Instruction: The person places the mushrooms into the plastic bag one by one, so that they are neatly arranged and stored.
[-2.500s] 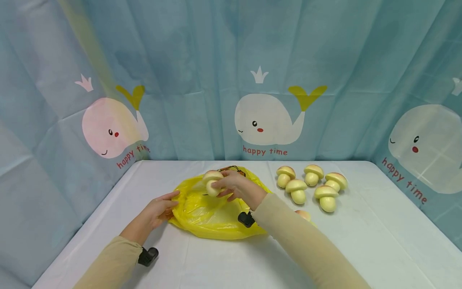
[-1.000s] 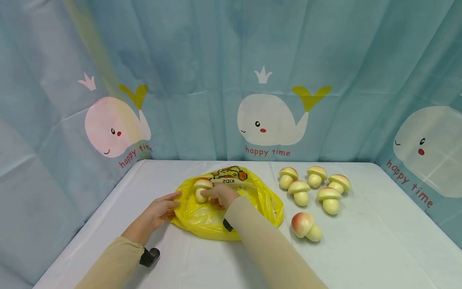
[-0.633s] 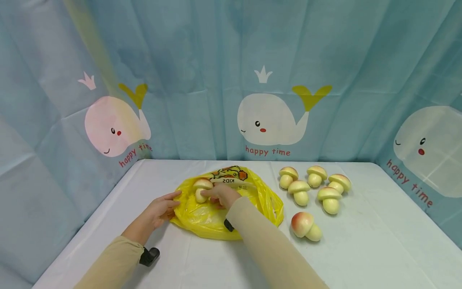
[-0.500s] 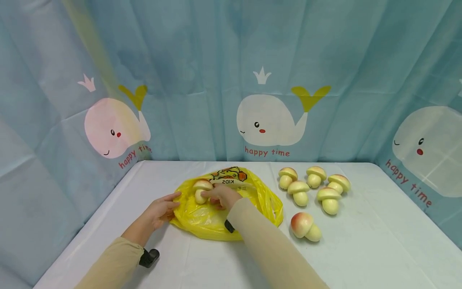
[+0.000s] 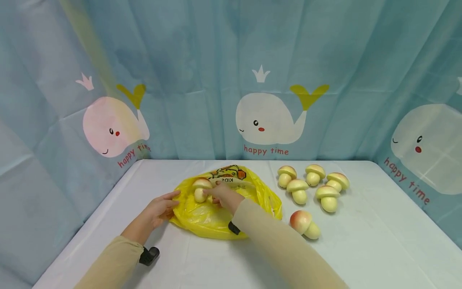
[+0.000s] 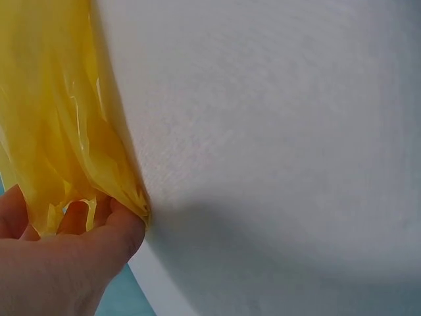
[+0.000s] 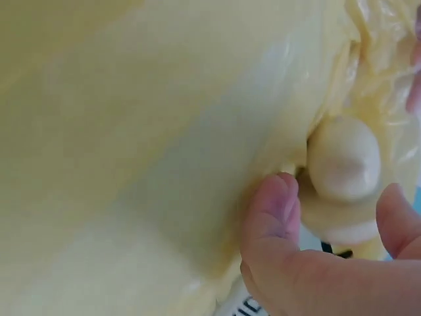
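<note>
A yellow plastic bag (image 5: 205,220) lies spread on the table, its printed panel at the far side. My left hand (image 5: 160,212) grips the bag's left edge; the left wrist view shows fingers (image 6: 122,227) bunched in the plastic. One toy mushroom (image 5: 201,190) with a reddish cap sits on the bag's left part. Just to its right is my right hand (image 5: 225,196). In the right wrist view the thumb and fingers are spread, with a gap around the mushroom's pale stem (image 7: 345,158).
Right of the bag, several similar mushrooms (image 5: 298,192) stand in a cluster near the table's back. Closer to me lies a single mushroom (image 5: 304,224) on its side. The white tabletop (image 5: 379,241) ends at a blue whale-print curtain (image 5: 202,120).
My right hand carried the mushroom down and left onto the bag, held it there, then loosened its fingers and drew slightly right. The left hand stays on the bag's edge.
</note>
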The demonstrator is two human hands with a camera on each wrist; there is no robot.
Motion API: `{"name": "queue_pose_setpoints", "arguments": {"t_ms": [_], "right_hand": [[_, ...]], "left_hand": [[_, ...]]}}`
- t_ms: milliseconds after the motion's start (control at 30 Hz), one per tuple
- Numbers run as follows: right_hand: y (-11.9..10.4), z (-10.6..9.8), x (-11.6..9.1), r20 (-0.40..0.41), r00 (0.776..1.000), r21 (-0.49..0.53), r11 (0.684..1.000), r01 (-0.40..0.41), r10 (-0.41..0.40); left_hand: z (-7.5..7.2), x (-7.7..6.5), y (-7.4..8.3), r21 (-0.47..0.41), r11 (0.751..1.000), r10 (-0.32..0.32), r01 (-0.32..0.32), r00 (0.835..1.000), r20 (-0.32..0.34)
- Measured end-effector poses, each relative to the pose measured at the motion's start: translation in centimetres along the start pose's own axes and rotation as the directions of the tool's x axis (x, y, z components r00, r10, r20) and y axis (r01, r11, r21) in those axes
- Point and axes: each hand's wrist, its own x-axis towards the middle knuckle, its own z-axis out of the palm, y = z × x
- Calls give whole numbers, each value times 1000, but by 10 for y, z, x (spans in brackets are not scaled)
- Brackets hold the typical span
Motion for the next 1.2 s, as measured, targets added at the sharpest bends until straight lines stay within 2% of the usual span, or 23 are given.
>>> {"name": "queue_pose_setpoints", "arguments": {"t_ms": [100, 300, 500, 867, 1200], "right_hand": [[-4, -9, -6, -8, 1000, -10, 1000, 29, -29], [-13, -30, -17, 32, 997, 12, 998, 67, -68], [-19, -53, -30, 59, 994, -37, 995, 96, -93], [-21, -86, -52, 89, 990, -92, 989, 118, -110], [-19, -118, -65, 62, 990, -161, 978, 135, -127]], "left_hand": [[1, 0, 1, 0, 1000, -7, 7, 1000, -9], [2, -1, 2, 5, 1000, -4, 5, 1000, -30], [2, -1, 2, -24, 1000, -5, 5, 1000, -15], [3, 0, 0, -14, 1000, 1, -1, 1000, -29], [3, 2, -1, -25, 1000, 2, -3, 999, -36]]}}
